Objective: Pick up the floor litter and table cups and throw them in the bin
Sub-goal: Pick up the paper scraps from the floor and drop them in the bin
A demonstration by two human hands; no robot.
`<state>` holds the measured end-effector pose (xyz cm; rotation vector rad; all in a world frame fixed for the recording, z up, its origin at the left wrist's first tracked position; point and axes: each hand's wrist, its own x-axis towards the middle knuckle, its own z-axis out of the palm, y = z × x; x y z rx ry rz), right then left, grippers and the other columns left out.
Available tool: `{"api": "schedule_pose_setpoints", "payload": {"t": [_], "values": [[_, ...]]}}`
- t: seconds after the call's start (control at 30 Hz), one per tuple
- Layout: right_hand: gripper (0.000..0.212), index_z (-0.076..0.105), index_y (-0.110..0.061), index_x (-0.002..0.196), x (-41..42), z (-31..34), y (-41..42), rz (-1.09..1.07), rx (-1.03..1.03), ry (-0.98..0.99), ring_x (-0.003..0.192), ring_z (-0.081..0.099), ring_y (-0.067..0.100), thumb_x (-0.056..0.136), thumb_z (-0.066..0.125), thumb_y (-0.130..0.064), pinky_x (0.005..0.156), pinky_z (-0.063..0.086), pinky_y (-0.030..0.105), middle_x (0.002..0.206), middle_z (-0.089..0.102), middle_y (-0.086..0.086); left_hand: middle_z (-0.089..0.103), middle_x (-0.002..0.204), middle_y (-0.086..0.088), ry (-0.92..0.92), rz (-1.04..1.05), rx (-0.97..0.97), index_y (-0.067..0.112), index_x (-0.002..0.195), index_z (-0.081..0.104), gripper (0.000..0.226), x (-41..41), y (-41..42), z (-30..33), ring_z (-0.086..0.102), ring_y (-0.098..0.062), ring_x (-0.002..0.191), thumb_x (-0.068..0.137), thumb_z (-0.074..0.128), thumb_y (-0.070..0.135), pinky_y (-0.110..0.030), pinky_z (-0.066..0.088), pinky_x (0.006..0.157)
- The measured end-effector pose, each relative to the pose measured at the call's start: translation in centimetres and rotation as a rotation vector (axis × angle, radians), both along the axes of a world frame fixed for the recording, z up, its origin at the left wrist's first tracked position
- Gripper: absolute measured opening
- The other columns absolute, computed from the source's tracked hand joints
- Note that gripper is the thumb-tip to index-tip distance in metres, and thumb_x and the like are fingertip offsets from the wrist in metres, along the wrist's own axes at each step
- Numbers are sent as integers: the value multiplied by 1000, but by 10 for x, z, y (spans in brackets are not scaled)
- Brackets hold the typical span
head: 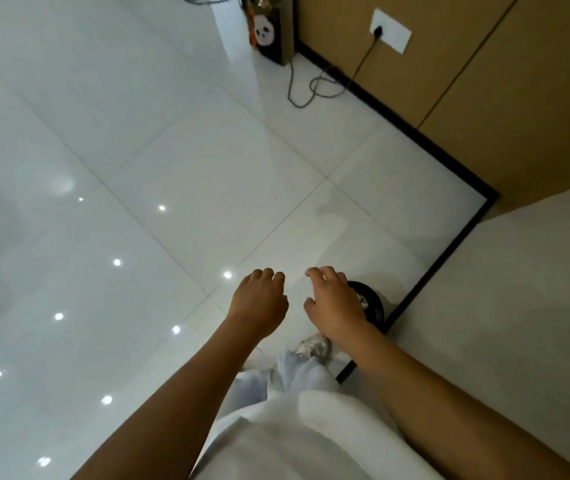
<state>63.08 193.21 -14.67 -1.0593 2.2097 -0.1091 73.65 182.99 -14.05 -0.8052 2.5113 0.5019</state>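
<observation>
Floor: glossy white tiled floor (172, 161) fills the view from 7 to 1 o'clock, dotted with ceiling-light reflections; no litter shows on it.
Wall: tan panelled wall (484, 98) with black skirting runs from 12 to 3 o'clock, carrying a white socket plate (390, 30) and a trailing grey cable (314, 88).
Bag: a dark paper bag with a panda print (269, 29) stands at 12 o'clock against the wall.
Bin: a round black bin (375, 306) sits at about 4 o'clock from centre, just beside the skirting corner and partly hidden under the right hand; something pale shows inside.
Left hand: left hand (259, 299) hovers at 6 o'clock, fingers loosely curled, holding nothing.
Right hand: right hand (335, 303) hangs over the bin, fingers spread and relaxed, nothing in its grasp.
Step in hand: likely a drop into the bin just finished, or a search for more litter.
Doing it well: he or she should scan the floor and find the table cups, which are not in view, before turning away.
</observation>
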Motion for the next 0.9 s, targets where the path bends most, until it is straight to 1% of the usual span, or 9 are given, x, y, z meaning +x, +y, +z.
{"api": "schedule_pose_setpoints", "payload": {"t": [0.13,0.23,0.37,0.5,0.63,0.73,0.9], "values": [[45,36,-20,138,52,25,-37,210,9,52,123,40,25,95,48,-23,93,44,38,139,41,4,52,127,-5,66,148,-50,12,132,44,39,61,-26,23,46,-23,119,98,41,32,-31,38,97],[45,36,-21,138,104,33,-63,347,56,96,123,40,25,96,48,-24,95,42,38,138,42,5,53,125,-5,87,255,-69,12,130,45,39,124,-41,33,48,-23,116,97,41,33,-31,40,96],[47,35,-21,139,191,38,-100,485,91,125,124,40,26,94,50,-21,96,40,38,138,42,6,54,122,-5,65,385,-70,12,129,46,39,232,-58,37,49,-22,112,97,39,33,-31,42,92],[48,36,-20,139,295,41,-143,608,84,132,123,40,27,92,48,-18,95,40,39,135,43,7,55,119,-5,54,541,-61,13,124,48,36,349,-74,41,50,-21,109,97,40,34,-30,41,88],[45,37,-19,136,412,42,-187,790,58,128,121,41,27,92,47,-19,95,41,40,132,44,6,54,120,-5,43,788,-76,13,126,47,36,472,-78,46,50,-22,110,97,39,34,-30,40,89],[43,39,-18,133,500,49,-214,998,-18,122,117,43,26,92,47,-20,90,43,40,128,46,6,54,119,-5,29,1003,-76,13,125,47,36,555,-68,50,50,-22,109,97,39,34,-30,41,88],[42,40,-16,133,628,60,-237,1334,-80,102,114,45,26,92,45,-18,85,42,36,127,48,6,55,119,-5,15,1351,-65,13,125,48,36,657,-39,54,51,-21,108,97,40,34,-29,42,85]]}}
